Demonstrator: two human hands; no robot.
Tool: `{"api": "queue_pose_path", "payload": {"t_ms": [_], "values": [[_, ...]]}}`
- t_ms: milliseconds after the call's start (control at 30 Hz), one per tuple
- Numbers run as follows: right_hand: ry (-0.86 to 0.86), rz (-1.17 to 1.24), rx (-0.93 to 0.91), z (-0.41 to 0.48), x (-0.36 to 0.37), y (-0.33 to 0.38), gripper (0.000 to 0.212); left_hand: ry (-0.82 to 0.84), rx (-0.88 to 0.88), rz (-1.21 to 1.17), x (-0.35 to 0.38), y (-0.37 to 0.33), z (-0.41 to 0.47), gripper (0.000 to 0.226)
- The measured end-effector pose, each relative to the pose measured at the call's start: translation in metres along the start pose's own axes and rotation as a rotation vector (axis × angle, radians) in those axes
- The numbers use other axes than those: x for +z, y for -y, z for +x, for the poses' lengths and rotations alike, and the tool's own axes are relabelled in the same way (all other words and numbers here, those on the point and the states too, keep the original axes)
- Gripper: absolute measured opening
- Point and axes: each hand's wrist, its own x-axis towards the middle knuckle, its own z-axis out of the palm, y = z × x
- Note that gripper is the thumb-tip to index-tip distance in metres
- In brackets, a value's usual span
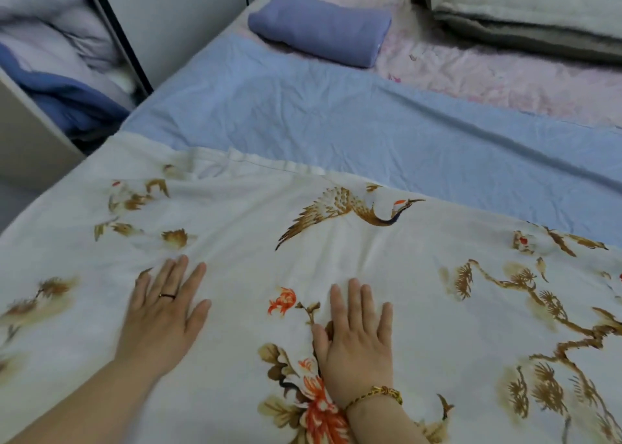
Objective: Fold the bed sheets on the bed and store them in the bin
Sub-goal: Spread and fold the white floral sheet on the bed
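Bed with pink floral cover (505,76) carries the white crane-print cotton sheet (235,275), spread flat nearest the camera and overlapping a pale blue sheet (336,117). Grey-walled bin (30,130) at left, bedding inside. Sheet looks light, limp, crease-prone: grab it at the hemmed corners. Left hand (165,309) and right hand (356,339) lie flat on it, fingers (355,295) straight, gripping nothing.

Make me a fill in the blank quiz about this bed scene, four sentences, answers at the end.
1. The left hand and right hand lie palm-____ on the crane-print sheet.
2. The ring is on the ____ hand.
3. The plain sheet beyond is light ____.
4. The folded purple cloth rests on ____ floral bedding.
Answers: down; left; blue; pink.
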Motion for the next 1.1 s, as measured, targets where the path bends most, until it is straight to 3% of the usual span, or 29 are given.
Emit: {"api": "queue_pose_path", "payload": {"t_ms": [133, 200, 300, 467, 567, 667, 800, 900, 1000, 1100], "values": [[0.086, -0.034, 0.112, 0.000, -0.003, 0.004, 0.066, -0.018, 0.054, -0.023, 0.013, 0.003, 0.006, 0.064], [0.037, -0.065, 0.152, 0.006, -0.006, 0.019, 0.073, -0.059, 0.083, -0.035, 0.018, 0.011, 0.010, 0.059], [0.053, -0.019, 0.249, 0.017, -0.006, 0.055, 0.058, -0.118, 0.176, -0.079, 0.019, 0.020, 0.022, 0.058], [0.016, -0.058, 0.359, 0.022, 0.014, 0.110, 0.057, -0.204, 0.353, -0.159, 0.029, 0.033, 0.040, 0.057], [-0.023, 0.010, 0.499, 0.007, 0.024, 0.137, 0.046, -0.154, 0.377, -0.180, 0.030, 0.036, 0.041, 0.056], [-0.059, -0.013, 0.564, 0.000, 0.042, 0.177, 0.063, -0.057, 0.404, -0.235, 0.030, 0.039, 0.043, 0.056], [-0.071, 0.019, 0.614, 0.002, 0.054, 0.189, 0.064, 0.037, 0.388, -0.294, 0.030, 0.037, 0.042, 0.055], [-0.135, 0.020, 0.603, 0.003, 0.055, 0.189, 0.069, 0.039, 0.411, -0.242, 0.024, 0.036, 0.042, 0.068], [-0.154, 0.026, 0.537, -0.002, 0.062, 0.186, 0.084, 0.143, 0.447, -0.238, 0.020, 0.039, 0.041, 0.070], [-0.086, 0.056, 0.531, -0.005, 0.058, 0.184, 0.073, 0.161, 0.542, -0.148, 0.009, 0.047, 0.047, 0.074]]}}
